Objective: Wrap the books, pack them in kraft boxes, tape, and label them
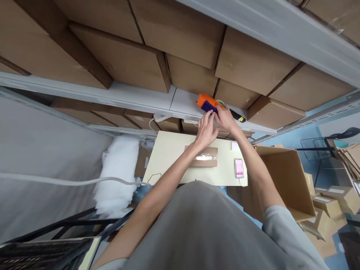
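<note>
An orange and purple tape dispenser (206, 103) lies at the front of the white shelf above the table. My right hand (225, 118) is closed around its right end, with the fingertips partly hidden. Close beside it, my left hand (206, 131) reaches up with fingers stretched and the thumb apart; its fingertips are at the dispenser's lower edge, and whether they touch it I cannot tell. Just right of the dispenser lies a black and yellow cutter (237, 115). Below my hands, a small cardboard box (206, 159) with shiny clear tape across it rests on the pale table (168, 157).
A pink-screened phone (239, 168) with a cable lies at the table's right. Large cardboard boxes (194, 75) fill the shelf (140, 95). An open carton (289, 180) stands to the right, white wrapping material (119, 168) to the left. A pale hose (84, 182) crosses on the left.
</note>
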Motion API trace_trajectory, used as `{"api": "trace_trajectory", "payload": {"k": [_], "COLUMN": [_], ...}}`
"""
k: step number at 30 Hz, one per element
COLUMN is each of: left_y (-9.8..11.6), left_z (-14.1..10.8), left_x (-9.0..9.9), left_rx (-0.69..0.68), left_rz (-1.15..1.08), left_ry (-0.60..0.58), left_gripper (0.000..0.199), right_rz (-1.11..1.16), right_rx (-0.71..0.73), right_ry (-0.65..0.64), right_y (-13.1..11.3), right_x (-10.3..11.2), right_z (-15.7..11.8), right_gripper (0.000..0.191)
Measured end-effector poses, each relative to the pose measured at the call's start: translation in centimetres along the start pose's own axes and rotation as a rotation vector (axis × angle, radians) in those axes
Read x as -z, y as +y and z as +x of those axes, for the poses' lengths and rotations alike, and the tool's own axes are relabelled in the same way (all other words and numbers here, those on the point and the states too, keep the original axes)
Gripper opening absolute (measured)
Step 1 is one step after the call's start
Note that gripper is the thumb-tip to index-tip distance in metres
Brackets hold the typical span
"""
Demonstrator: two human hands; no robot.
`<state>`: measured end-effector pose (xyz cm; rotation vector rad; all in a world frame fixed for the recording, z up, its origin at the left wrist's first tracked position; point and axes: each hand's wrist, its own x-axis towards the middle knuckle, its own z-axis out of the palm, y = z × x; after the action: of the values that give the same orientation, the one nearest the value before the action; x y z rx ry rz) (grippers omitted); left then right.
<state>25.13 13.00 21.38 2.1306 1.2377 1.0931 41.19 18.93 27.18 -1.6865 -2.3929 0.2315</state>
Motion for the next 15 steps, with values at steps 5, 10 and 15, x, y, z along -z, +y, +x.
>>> {"api": "trace_trajectory", "payload": {"k": [5, 10, 15], "left_y": [-1.4, -5.6, -12.0], "left_z": [0.1, -4.9, -14.4], "left_x": [0.3, 1.1, 1.6], "left_rx": [0.096, 0.255, 0.748], "left_rz": [-0.061, -0.111, -0.222], "left_ry": [-0.023, -0.014, -0.023], "left_gripper": [0.072, 0.063, 0.057], "right_rz": [-0.051, 0.051, 0.25], "right_rx": [-0.043, -0.048, -0.16], "right_ry": [-0.006, 0.152, 0.348], "right_y": [-0.1, 1.0, 1.7], "right_x": [-2.2, -3.5, -8.3], "right_z": [4.9, 3.3, -8.4], "right_gripper": [0.041, 0.056, 0.066]}}
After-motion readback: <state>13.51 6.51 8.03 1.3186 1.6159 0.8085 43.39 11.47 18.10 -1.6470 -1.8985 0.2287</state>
